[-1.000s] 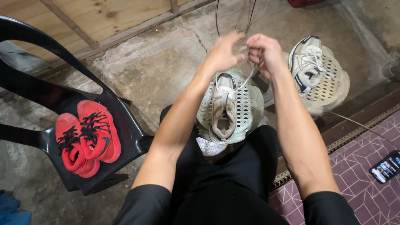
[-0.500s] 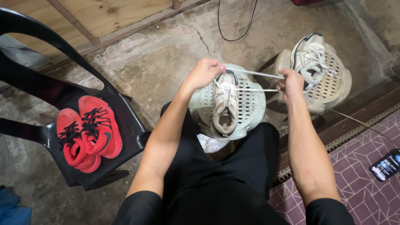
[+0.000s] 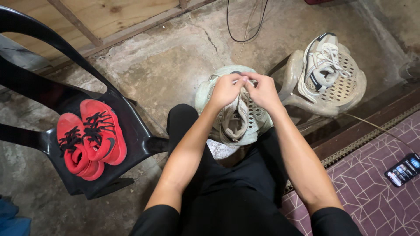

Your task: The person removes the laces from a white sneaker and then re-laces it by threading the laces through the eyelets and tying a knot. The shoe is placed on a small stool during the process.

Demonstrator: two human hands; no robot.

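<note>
A beige sneaker [image 3: 236,122] lies on a pale perforated plastic stool [image 3: 205,94] in front of my knees. My left hand [image 3: 225,89] and my right hand [image 3: 262,91] meet over the shoe's front, both pinching its white lace [image 3: 245,81]. The toe end is hidden under my hands. The matching beige sneaker [image 3: 320,63], laced, rests on a second pale stool [image 3: 350,87] to the right.
A black plastic chair [image 3: 131,126] at left carries a pair of red sneakers [image 3: 89,140] with black laces. A phone [image 3: 404,169] lies on the purple patterned mat [image 3: 367,188] at right. A black cable [image 3: 240,26] hangs over the concrete floor.
My hands, which held the lace high and then pulled its ends wide apart, have come together low over the shoe's front. The view shifted slightly.
</note>
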